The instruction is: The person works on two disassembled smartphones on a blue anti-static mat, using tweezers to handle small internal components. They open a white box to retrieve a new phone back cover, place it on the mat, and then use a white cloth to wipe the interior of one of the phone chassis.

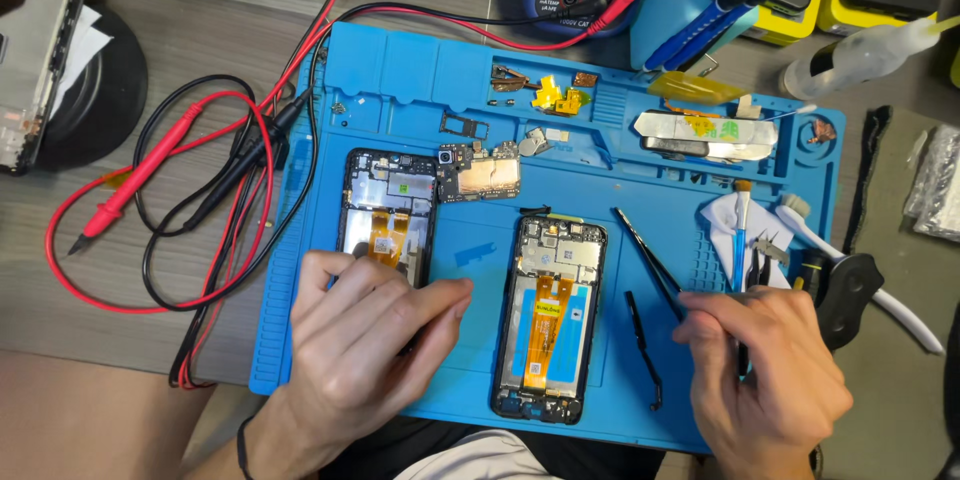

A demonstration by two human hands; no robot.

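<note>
Both hands are seen low over a blue repair mat [420, 90]. With fingers loosely curled and gripping nothing, the left hand [365, 340] is laid flat over the lower half of an opened phone frame [388, 210] at the mat's left side. The right hand [765, 365] is closed around black tweezers [648, 258], whose points are angled up and left. Between the hands a second opened phone [550, 315] with an orange flex cable is laid upright on the mat. A loose circuit board [480, 172] is placed just above both phones. Red and black probe leads [180, 200] are coiled off the mat's left edge
</note>
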